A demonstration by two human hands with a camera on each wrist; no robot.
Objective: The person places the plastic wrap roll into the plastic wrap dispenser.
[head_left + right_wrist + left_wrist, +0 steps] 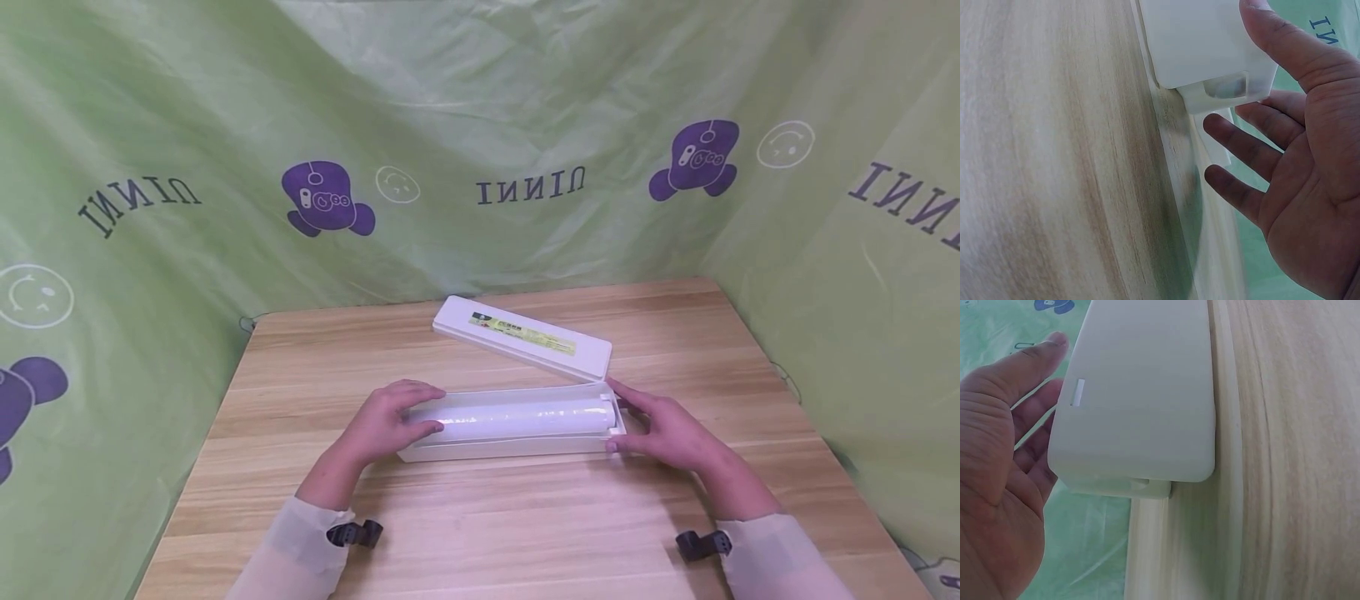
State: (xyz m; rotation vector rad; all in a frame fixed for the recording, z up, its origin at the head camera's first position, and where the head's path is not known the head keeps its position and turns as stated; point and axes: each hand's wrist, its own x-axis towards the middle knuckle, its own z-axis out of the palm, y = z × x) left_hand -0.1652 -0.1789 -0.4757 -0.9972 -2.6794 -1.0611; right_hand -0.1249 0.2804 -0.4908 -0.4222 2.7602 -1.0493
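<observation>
A long white cling film box (510, 449) stands uncovered at mid-table, with a shiny roll of cling film (525, 417) lying lengthwise in it. Over the box's left end lies my left hand (386, 422), fingers near the back rim and thumb over the roll. The roll's left end is hidden beneath that hand. My right hand (667, 427) spans the right end, thumb at the front corner and forefinger at the back corner. In the right wrist view its thumb (1272, 28) touches the box wall (1204, 37), while the lower fingers hang free. Behind lies the white lid (465, 315).
The lid slants across the wood-grain table (480, 525), its near right corner close to the box's back right corner. A green printed curtain (480, 100) surrounds the table at the back and both sides. Black wrist cameras (356, 534) sit on the sleeves.
</observation>
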